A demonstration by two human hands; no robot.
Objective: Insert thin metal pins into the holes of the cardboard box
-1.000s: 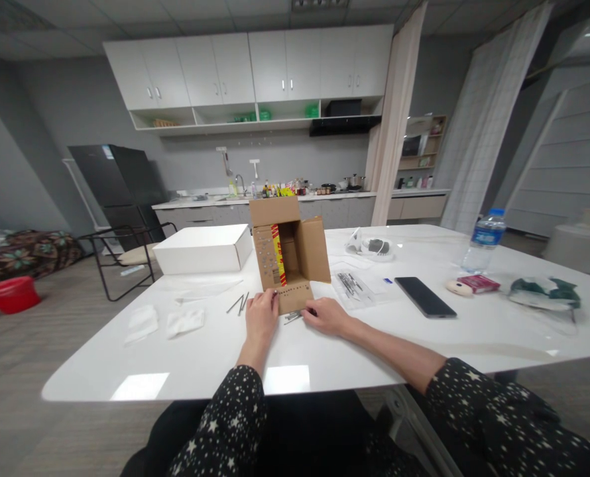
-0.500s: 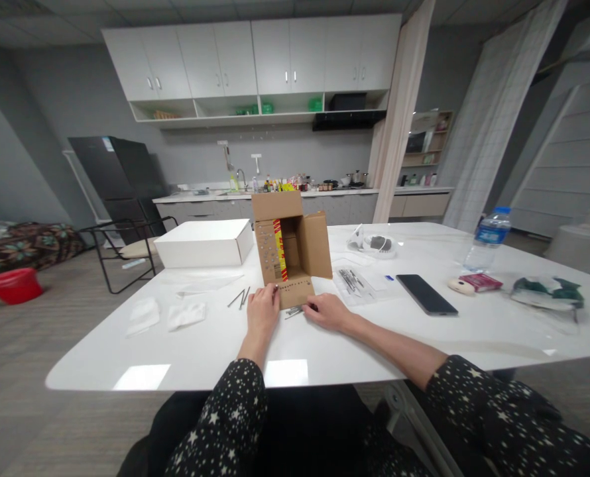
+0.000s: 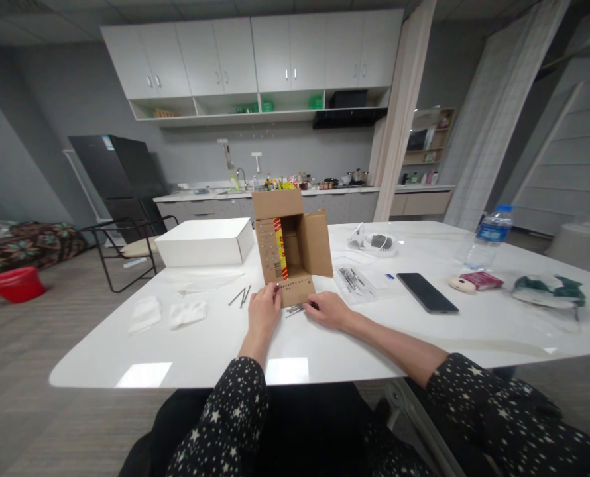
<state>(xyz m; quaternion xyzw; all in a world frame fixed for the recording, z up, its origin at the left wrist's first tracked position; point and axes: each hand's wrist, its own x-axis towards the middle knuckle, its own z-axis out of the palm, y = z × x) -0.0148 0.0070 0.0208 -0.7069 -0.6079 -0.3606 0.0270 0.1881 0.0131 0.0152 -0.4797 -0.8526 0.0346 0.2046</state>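
Note:
An open cardboard box (image 3: 317,246) stands upright on the white table, its flaps folded outward. Small dots and holes mark its left side and its front flap (image 3: 297,291), which slopes down toward me. My left hand (image 3: 264,308) is closed on the left edge of that flap. At the flap's lower right corner, my right hand (image 3: 325,309) has its fingers pinched together, and what they hold is too small to make out. Several metal nails (image 3: 294,309) lie between my hands, just below the flap. More long nails (image 3: 240,296) rest left of my left hand.
A white box (image 3: 203,243) sits to the left, with white cloths (image 3: 188,314) nearer me. On the right are a clear bag of metal pieces (image 3: 353,281), a black phone (image 3: 427,293), a water bottle (image 3: 488,235) and a pink packet (image 3: 481,281). A white strapped object (image 3: 378,244) lies behind.
The view has shifted very slightly. Both hands stay at the front flap, and nothing else has visibly moved.

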